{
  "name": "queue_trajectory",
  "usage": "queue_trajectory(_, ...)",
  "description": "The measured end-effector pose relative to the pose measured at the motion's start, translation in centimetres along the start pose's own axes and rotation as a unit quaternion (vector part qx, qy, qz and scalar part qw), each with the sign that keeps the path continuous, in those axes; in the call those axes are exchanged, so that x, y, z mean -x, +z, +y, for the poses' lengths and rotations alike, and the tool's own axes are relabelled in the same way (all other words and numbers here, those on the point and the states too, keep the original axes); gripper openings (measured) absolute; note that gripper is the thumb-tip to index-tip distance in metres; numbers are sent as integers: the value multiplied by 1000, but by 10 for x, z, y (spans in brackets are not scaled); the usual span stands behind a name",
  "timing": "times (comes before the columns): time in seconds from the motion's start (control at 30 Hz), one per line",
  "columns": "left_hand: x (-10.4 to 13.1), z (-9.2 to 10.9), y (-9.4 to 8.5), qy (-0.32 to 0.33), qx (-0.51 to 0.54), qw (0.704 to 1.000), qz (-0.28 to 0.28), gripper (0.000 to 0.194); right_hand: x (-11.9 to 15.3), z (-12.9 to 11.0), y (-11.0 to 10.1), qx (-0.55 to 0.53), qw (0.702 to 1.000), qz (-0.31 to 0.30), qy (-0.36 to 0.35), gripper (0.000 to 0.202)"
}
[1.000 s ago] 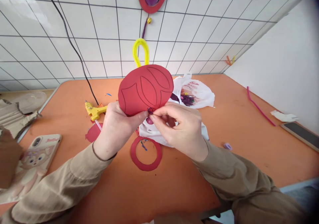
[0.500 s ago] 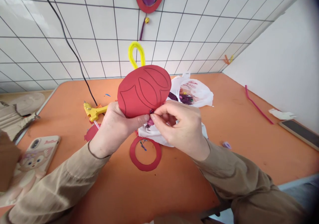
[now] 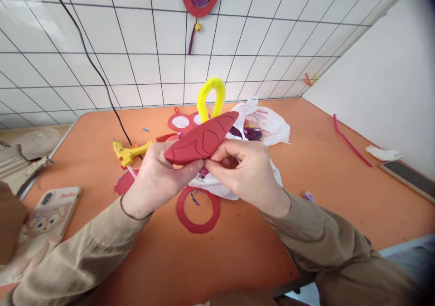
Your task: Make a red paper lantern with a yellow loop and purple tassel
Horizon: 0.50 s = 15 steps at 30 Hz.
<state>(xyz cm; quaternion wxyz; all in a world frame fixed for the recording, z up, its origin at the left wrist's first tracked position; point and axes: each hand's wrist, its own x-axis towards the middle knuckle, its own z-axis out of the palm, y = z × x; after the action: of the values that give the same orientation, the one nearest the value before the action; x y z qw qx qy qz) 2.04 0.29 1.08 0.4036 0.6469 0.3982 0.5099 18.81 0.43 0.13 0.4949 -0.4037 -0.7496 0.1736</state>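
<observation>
A round red paper disc [image 3: 200, 139] with dark drawn curves is held up over the table, tilted so its face looks narrow. From its far edge rises a yellow pipe-cleaner loop [image 3: 211, 98]. My left hand [image 3: 166, 177] is closed on the disc's left and near edge, thumb on top. The thumb and forefinger of my right hand [image 3: 238, 167] pinch at the near edge, beside the left thumb; the fingertips hide most of what they grip. Just under them hangs a small purple piece [image 3: 203, 173] with dark threads, likely a bead and tassel.
A red paper ring [image 3: 181, 222] lies in front. A yellow glue gun [image 3: 128, 153] and a phone [image 3: 50, 213] are left; white plastic bags [image 3: 277, 129] sit behind. Red rings [image 3: 179, 122] lie at the back. Right are a pink pipe cleaner [image 3: 350, 140] and another phone [image 3: 411, 177].
The disc has tipped flatter, and its yellow loop has swung right and down. Red rings behind it now show. Both hands keep their grip at nearly the same place.
</observation>
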Motion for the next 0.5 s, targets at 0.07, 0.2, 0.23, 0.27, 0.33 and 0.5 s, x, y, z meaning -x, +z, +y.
queue_trajectory(0.07,0,0,1,-13,25,1000,-8,15,0,0,1,3,1000,3,-14,27)
queue_trajectory(0.2,-2,0,2,-74,141,987,4,15,-1,1,0,25,997,21,-63,31)
queue_trajectory(0.23,-3,0,2,-87,169,982,5,15,-1,1,-1,26,997,25,-70,31)
queue_trajectory(0.27,-4,0,2,-100,193,976,5,15,-2,0,-2,22,997,26,-74,29)
queue_trajectory(0.33,-5,0,1,-125,228,966,8,13,-3,-1,-5,7,997,19,-76,25)
queue_trajectory(0.5,-8,0,-4,-164,271,948,2,9,-2,-1,-8,19,994,-12,-107,14)
